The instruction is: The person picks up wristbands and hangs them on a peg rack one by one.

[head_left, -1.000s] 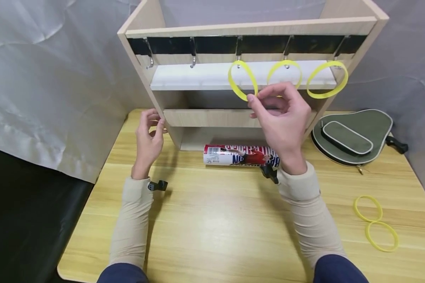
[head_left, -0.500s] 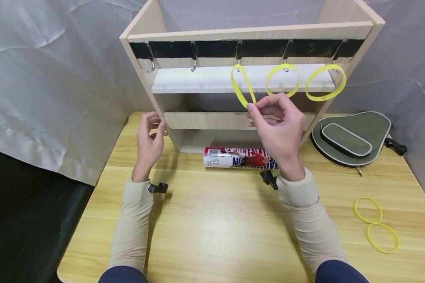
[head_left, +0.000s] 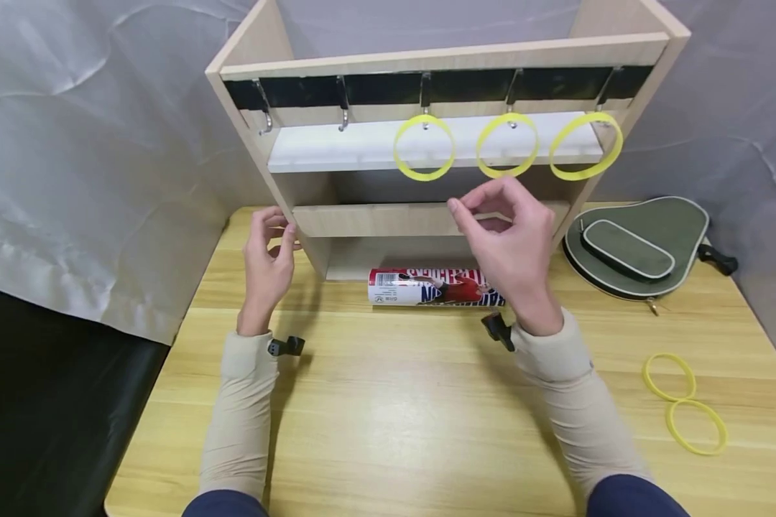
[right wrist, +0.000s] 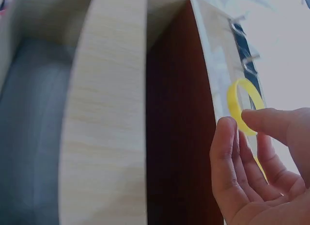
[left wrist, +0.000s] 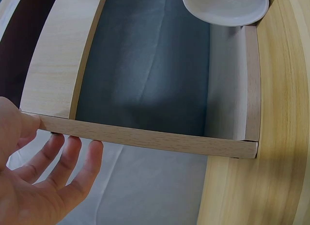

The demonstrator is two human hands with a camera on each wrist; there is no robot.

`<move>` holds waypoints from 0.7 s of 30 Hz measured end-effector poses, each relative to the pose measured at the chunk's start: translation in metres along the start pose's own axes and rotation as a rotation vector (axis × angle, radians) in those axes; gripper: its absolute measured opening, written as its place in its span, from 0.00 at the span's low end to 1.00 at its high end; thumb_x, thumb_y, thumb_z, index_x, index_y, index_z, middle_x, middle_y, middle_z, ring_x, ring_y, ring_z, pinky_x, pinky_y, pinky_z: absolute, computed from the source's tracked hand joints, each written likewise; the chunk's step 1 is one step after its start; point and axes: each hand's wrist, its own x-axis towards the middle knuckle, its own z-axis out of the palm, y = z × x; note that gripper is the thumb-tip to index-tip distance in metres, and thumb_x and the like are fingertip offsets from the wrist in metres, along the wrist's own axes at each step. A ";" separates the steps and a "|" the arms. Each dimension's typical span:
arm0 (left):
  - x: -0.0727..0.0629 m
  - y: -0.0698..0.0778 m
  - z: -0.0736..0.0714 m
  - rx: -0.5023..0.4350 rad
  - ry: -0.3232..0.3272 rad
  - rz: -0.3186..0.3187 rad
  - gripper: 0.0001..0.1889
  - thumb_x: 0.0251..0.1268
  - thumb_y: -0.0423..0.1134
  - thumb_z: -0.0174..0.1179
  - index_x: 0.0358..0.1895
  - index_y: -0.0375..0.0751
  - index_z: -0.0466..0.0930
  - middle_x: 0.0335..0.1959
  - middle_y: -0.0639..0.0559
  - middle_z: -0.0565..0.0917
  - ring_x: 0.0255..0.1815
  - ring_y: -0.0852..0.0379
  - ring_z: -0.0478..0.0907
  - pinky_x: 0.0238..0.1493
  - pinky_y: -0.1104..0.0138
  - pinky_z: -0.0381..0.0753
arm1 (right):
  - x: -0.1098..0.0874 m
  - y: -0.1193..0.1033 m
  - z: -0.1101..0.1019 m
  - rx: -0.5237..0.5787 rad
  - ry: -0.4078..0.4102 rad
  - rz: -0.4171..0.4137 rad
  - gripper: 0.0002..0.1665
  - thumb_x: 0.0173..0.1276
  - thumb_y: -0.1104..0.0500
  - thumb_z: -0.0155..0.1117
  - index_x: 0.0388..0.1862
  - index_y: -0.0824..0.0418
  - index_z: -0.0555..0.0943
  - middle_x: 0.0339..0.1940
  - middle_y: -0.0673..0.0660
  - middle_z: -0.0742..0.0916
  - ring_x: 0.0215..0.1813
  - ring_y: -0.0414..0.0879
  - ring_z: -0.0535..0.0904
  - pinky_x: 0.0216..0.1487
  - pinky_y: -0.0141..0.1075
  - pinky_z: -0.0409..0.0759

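Note:
Three yellow rings hang from metal hooks on the front of a wooden rack [head_left: 375, 219]: a left ring [head_left: 397, 154], a middle ring [head_left: 481, 154] and a right ring [head_left: 556, 161]. My right hand [head_left: 514, 240] is just below the left and middle rings, its thumb and index fingertips close together with nothing between them. The right wrist view has a yellow ring [right wrist: 233, 101] beyond these fingertips. My left hand [head_left: 268, 262] holds the rack's left side panel [left wrist: 145, 137], thumb at the front edge and fingers against the outer face.
Two hooks at the left, including a left hook [head_left: 267, 122], carry no ring. A printed tube [head_left: 436, 287] lies before the rack's bottom shelf. To the right are a green paddle case [head_left: 672, 222] and two loose yellow rings [head_left: 692, 384]. A white bowl [left wrist: 227, 9] stands inside the rack.
My right hand has let go of the left ring and drawn slightly down from it. That ring now hangs freely from the middle hook. The left hand stays at the side panel.

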 end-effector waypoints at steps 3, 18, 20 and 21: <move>-0.001 0.000 0.001 -0.006 0.002 -0.002 0.15 0.84 0.28 0.56 0.65 0.25 0.72 0.52 0.32 0.82 0.45 0.54 0.82 0.41 0.74 0.93 | -0.012 0.007 -0.009 -0.073 -0.064 -0.037 0.09 0.68 0.70 0.78 0.38 0.74 0.85 0.37 0.64 0.93 0.37 0.27 0.87 0.39 0.22 0.91; -0.001 -0.003 0.001 -0.005 0.010 -0.002 0.15 0.84 0.29 0.56 0.66 0.25 0.72 0.51 0.41 0.83 0.46 0.55 0.82 0.42 0.72 0.94 | -0.051 0.042 -0.080 -0.339 -0.123 -0.024 0.08 0.65 0.70 0.81 0.35 0.68 0.86 0.31 0.60 0.92 0.37 0.16 0.81 0.41 0.12 0.84; 0.000 -0.003 0.001 -0.004 0.009 0.003 0.15 0.84 0.28 0.55 0.66 0.25 0.72 0.51 0.40 0.83 0.46 0.55 0.82 0.42 0.74 0.93 | -0.052 0.047 -0.090 -0.362 -0.110 -0.006 0.08 0.64 0.70 0.80 0.34 0.69 0.86 0.30 0.59 0.91 0.37 0.15 0.81 0.40 0.12 0.83; 0.000 -0.002 0.001 -0.002 0.007 0.007 0.16 0.84 0.28 0.55 0.66 0.25 0.71 0.52 0.39 0.83 0.46 0.55 0.82 0.42 0.75 0.93 | -0.053 0.049 -0.094 -0.376 -0.102 0.005 0.08 0.64 0.70 0.80 0.34 0.68 0.86 0.30 0.58 0.91 0.36 0.15 0.80 0.40 0.11 0.83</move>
